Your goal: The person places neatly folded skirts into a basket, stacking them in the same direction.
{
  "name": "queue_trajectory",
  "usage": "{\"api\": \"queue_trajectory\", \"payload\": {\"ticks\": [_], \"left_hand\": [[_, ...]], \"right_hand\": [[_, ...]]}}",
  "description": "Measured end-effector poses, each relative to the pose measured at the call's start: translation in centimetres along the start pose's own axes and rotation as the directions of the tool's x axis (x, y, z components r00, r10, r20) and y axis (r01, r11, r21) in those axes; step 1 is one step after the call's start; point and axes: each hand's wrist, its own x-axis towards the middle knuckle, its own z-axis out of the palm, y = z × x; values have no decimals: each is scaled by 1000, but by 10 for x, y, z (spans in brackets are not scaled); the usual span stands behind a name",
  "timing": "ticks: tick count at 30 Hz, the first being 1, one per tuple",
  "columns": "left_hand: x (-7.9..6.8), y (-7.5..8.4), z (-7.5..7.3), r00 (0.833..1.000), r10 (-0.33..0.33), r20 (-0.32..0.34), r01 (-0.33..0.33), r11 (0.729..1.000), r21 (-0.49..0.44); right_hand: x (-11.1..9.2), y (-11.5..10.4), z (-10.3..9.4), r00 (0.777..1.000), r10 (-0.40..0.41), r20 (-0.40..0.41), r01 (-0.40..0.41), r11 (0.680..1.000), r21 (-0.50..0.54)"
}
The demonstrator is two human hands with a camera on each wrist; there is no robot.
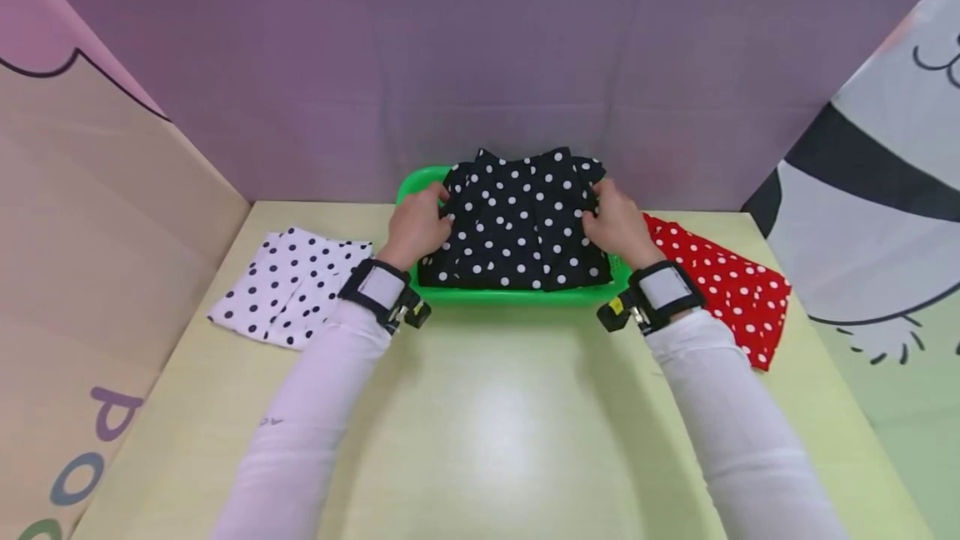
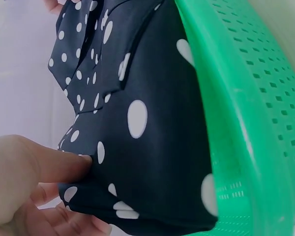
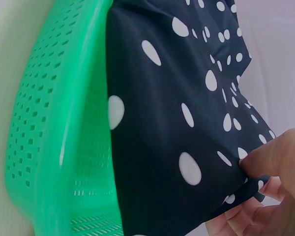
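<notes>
A folded black shirt with white dots [image 1: 517, 223] is held over the green basket [image 1: 517, 297], its collar toward the back wall. My left hand [image 1: 418, 225] pinches the shirt's left edge, thumb on top and fingers beneath, as the left wrist view shows. On the opposite edge my right hand [image 1: 618, 223] pinches it the same way. In both wrist views the shirt's near edge lies just inside the perforated basket wall [image 2: 265, 93]. Most of the basket's inside is hidden by the cloth.
A folded white cloth with black dots [image 1: 288, 290] lies on the table [image 1: 487, 423] left of the basket. To the right, partly behind my right forearm, is a red cloth with white dots [image 1: 738, 294]. A purple curtain [image 1: 510, 48] hangs behind the basket.
</notes>
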Motion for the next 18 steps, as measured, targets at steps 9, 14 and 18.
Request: {"api": "queue_trajectory", "payload": {"ticks": [9,14,18], "left_hand": [[15,0,7,999,-24,21,23,998,53],[21,0,14,997,-52,62,46,995,93],[25,-2,18,991,-88,98,78,992,100]], "right_hand": [[15,3,12,998,48,44,-47,999,-26],[19,7,20,986,111,125,-102,992,-77],[22,9,26,975,153,164,-136,985,-107]]}}
